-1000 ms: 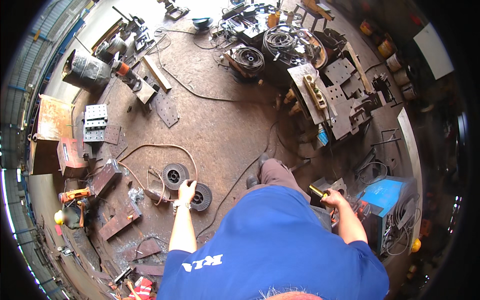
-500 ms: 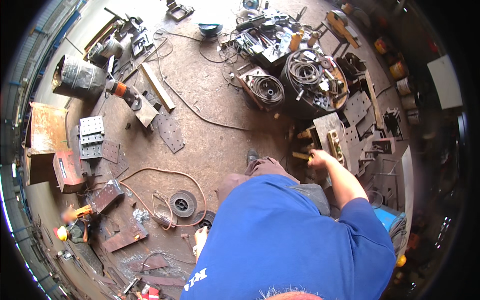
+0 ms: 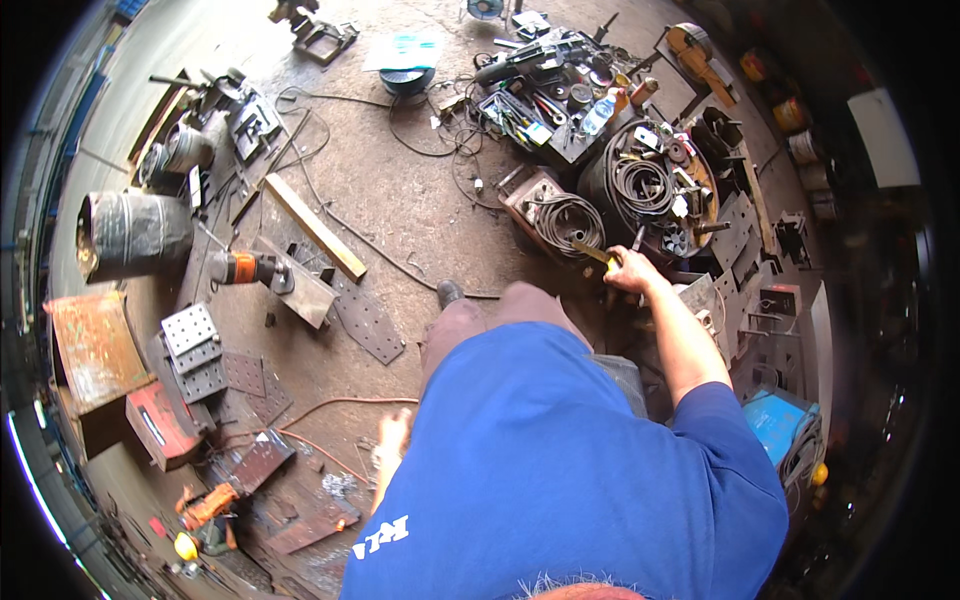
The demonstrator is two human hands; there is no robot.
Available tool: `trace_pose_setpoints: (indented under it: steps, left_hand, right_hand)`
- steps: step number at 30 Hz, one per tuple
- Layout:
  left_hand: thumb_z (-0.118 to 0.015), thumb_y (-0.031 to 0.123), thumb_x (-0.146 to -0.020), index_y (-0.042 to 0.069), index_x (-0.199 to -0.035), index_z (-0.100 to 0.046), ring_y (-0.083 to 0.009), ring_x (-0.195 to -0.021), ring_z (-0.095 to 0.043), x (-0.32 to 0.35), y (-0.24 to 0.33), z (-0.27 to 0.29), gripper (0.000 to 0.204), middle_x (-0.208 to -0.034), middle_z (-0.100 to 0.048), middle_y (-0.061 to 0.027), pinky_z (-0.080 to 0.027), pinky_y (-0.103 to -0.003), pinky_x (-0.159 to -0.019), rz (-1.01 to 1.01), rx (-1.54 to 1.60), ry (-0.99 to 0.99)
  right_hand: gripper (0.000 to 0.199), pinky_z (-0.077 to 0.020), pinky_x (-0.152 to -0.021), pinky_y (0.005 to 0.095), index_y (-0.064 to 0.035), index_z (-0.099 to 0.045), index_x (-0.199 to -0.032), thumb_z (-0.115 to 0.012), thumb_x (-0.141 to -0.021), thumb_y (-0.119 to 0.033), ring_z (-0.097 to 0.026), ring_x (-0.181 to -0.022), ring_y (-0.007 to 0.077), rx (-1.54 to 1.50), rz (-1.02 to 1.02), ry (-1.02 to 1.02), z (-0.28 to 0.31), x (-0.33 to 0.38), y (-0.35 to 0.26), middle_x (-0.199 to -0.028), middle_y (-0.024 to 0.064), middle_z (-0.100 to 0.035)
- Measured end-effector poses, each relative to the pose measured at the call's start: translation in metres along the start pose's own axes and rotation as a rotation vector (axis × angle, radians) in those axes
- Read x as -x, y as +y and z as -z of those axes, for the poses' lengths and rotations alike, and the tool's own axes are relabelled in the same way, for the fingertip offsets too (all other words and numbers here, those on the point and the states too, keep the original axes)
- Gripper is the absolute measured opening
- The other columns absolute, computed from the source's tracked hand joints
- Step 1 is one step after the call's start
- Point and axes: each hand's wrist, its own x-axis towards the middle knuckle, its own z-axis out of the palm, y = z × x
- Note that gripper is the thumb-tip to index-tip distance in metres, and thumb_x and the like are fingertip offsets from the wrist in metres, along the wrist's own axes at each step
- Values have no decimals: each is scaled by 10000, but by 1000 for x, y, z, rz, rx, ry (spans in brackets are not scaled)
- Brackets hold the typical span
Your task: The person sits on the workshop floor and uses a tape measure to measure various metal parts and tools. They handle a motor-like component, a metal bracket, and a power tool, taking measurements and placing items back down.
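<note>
Leftmost, the barrel (image 3: 140, 237) lies on its side, with the drill (image 3: 240, 267) and the beam (image 3: 315, 227) to its right. The left hand (image 3: 393, 432) hangs beside the shirt (image 3: 560, 450), near the hose (image 3: 345, 402); its fingers are too small and blurred to tell whether it is loose or curled. A shoe (image 3: 450, 292) stands close by the floor cable (image 3: 385, 254), so careful footing seems wise. Further right, the yellow tool (image 3: 611, 264) sits in the right hand (image 3: 634, 273), fingers closed around it, its far end overlapping the coil (image 3: 565, 222). A firm grip and a tip held clear of the coil's loops would probably prevent snagging.
</note>
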Motion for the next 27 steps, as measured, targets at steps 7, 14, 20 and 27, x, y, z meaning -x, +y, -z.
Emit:
trace_pose_setpoints:
  steps: [7,14,20,27]
  left_hand:
    - [-654,287,-992,10,-1180,-640,-139,-761,-657,-182,180,279,336,-986,-706,-69,-534,-279,-628,-90,538,237]
    - [-669,268,-973,-28,-1158,-647,-177,-788,-688,-278,318,313,349,-972,-717,-101,-551,-302,-655,-65,480,127]
    - [-684,220,-948,-46,-1126,-691,-253,-981,-696,-305,410,267,320,-1038,-739,-187,-532,-374,-915,-366,-214,-294]
    - [-728,270,-938,-34,-1191,-686,-220,-1004,-708,-418,517,322,398,-1079,-758,-159,-543,-347,-889,-255,-340,-383]
  right_hand:
    - [715,-539,-983,387,-93,-603,-1363,-796,-720,-338,-684,-1121,316,-41,-395,-174,-45,-6,27,-1168,194,-719]
    - [778,-503,-1037,394,-60,-596,-1367,-806,-694,-391,-653,-1187,309,-103,-422,-215,-31,-116,-18,-1271,187,-680]
    - [741,-493,-1052,431,-90,-585,-1378,-752,-713,-372,-629,-1206,366,-279,-209,-20,98,-208,-164,-1274,239,-658]
    - [735,-502,-1022,442,-157,-569,-1390,-816,-720,-335,-622,-1188,369,-469,-253,201,150,-314,-211,-1260,211,-642]
